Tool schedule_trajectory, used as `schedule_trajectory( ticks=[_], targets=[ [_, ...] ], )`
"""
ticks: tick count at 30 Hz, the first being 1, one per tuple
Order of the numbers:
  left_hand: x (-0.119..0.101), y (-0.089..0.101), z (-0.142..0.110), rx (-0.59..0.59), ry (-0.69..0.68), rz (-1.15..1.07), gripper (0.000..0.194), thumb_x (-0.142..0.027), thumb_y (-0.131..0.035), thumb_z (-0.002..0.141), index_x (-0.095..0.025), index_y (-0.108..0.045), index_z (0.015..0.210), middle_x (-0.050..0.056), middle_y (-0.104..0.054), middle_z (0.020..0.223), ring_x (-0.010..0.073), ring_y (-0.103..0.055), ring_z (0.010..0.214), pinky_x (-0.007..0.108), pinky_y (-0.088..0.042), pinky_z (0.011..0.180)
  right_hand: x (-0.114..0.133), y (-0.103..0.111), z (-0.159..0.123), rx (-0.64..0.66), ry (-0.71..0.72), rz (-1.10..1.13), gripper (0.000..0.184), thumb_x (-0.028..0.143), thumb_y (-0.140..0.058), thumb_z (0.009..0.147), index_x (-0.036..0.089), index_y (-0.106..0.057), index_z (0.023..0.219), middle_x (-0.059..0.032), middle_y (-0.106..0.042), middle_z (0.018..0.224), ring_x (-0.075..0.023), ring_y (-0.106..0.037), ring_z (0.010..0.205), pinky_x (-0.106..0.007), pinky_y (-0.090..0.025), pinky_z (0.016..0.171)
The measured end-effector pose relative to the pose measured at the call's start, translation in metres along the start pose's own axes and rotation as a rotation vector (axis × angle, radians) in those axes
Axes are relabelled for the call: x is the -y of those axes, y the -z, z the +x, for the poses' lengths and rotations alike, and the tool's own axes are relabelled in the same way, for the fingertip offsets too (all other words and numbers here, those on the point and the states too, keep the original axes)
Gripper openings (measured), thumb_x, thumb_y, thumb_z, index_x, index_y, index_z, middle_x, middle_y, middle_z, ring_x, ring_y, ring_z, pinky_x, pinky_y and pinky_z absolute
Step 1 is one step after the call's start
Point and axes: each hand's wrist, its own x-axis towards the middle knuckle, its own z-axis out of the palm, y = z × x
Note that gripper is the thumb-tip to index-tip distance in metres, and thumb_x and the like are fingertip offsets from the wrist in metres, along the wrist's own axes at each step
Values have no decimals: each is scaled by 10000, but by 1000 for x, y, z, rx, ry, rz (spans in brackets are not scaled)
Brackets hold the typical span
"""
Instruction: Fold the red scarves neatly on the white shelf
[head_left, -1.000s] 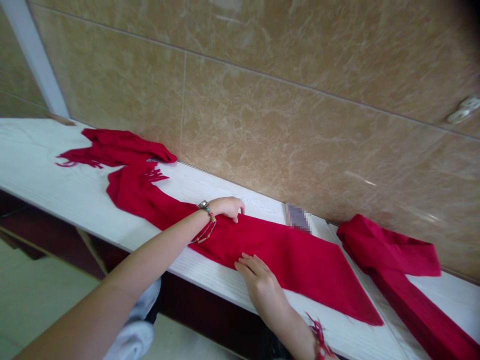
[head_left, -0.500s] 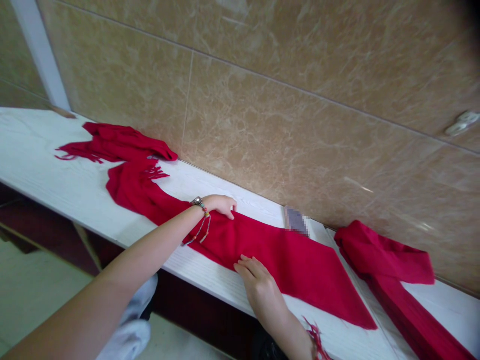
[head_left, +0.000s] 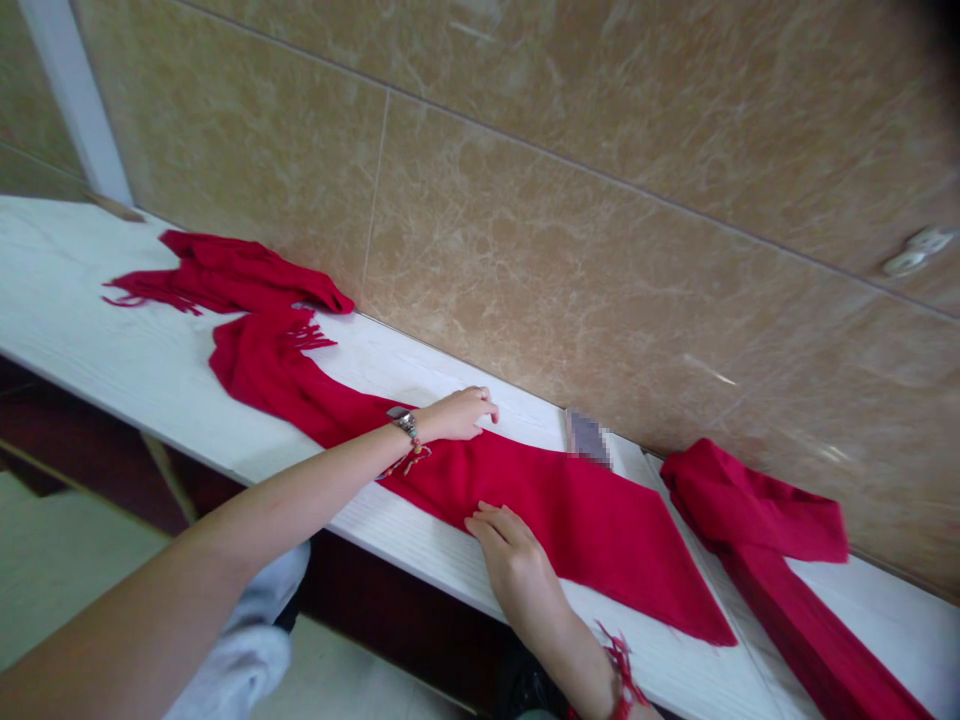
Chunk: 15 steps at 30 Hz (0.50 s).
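Observation:
A long red scarf (head_left: 600, 510) lies spread along a white wooden surface, its right part flat and its left part bunched, with a fringe. My left hand (head_left: 459, 412) is at the scarf's far edge, fingers bent and apart, a fingertip close to or touching the cloth. On the near edge rests my right hand (head_left: 517, 560), its fingers stretched over the cloth and its thumb side hidden. A second red scarf (head_left: 240, 275) lies crumpled at the far left, by the fringe of the first. To the right, another red cloth strip (head_left: 757, 510) is folded over itself.
Along the back runs a brown marbled tile wall (head_left: 525, 230). A blurred grey flat object (head_left: 587, 438) lies between scarf and wall. The white surface (head_left: 97, 345) is narrow, with dark open space below its front edge. A pale fitting (head_left: 919, 252) is on the wall.
My left hand first shifted slightly left along the far edge, then back to the right. My right hand has stayed at the near edge. The view has moved a little.

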Motion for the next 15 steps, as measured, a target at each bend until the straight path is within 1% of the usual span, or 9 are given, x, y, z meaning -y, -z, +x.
schedule_trajectory(
  ticks=[1,2,3,4,6,8,11,13,15],
  targets=[
    [-5,-3,0,17,-114,-27,253,-121,-555,762,-184,-639,992,72,-582,1062,171,-534,981,242,-384,878,0,-1,0,-7,-10,5,370,-16,-403,789,157,-643,1012,-104,-659,1014,-210,-584,1015,-411,-449,932],
    [-9,-5,-1,74,-211,-64,236,-149,-530,794,-182,-637,1002,69,-584,1077,160,-531,999,230,-367,904,-1,-1,1,-11,-20,8,370,-8,-400,795,165,-645,1012,-102,-657,1022,-211,-581,1023,-427,-435,941],
    [-13,-7,-2,152,-277,-98,246,-184,-512,819,-181,-626,1036,66,-577,1117,154,-522,1034,221,-350,929,-1,-2,1,-11,-31,8,373,0,-397,799,173,-646,1015,-102,-654,1035,-213,-574,1038,-446,-421,948],
    [-15,-9,-3,236,-308,-122,280,-223,-503,834,-184,-602,1093,64,-554,1183,155,-498,1090,221,-328,955,-2,-2,1,-8,-40,7,376,7,-393,801,180,-646,1019,-105,-649,1052,-217,-565,1055,-464,-408,952],
    [-18,-11,-5,380,-278,-137,391,-300,-500,845,-207,-518,1224,53,-448,1334,173,-388,1230,254,-266,1018,-4,-3,0,5,-51,4,380,16,-386,803,182,-644,1028,-116,-639,1083,-227,-547,1087,-486,-394,951],
    [-19,-12,-8,457,-192,-134,479,-360,-504,840,-248,-436,1301,38,-329,1424,202,-259,1315,326,-204,1059,-5,-3,0,28,-46,4,391,14,-377,801,176,-638,1044,-126,-633,1099,-232,-539,1103,-493,-394,944],
    [-20,-12,-11,476,-120,-140,505,-392,-493,842,-278,-399,1326,37,-251,1456,226,-169,1345,404,-155,1071,-5,-2,0,54,-34,-1,405,6,-369,800,170,-629,1063,-133,-633,1104,-243,-539,1105,-508,-403,926],
    [-21,-13,-13,467,-119,-134,488,-376,-468,860,-281,-388,1332,39,-233,1461,219,-154,1348,408,-142,1075,-4,0,0,56,-32,-5,410,-1,-358,802,162,-626,1065,-135,-637,1098,-247,-551,1091,-510,-416,911],
    [-22,-13,-15,441,-132,-116,458,-354,-461,869,-289,-407,1319,35,-263,1451,214,-179,1343,402,-160,1073,-4,1,0,49,-35,-8,418,-12,-346,800,155,-626,1062,-136,-643,1086,-243,-562,1075,-498,-427,905]
  ],
)
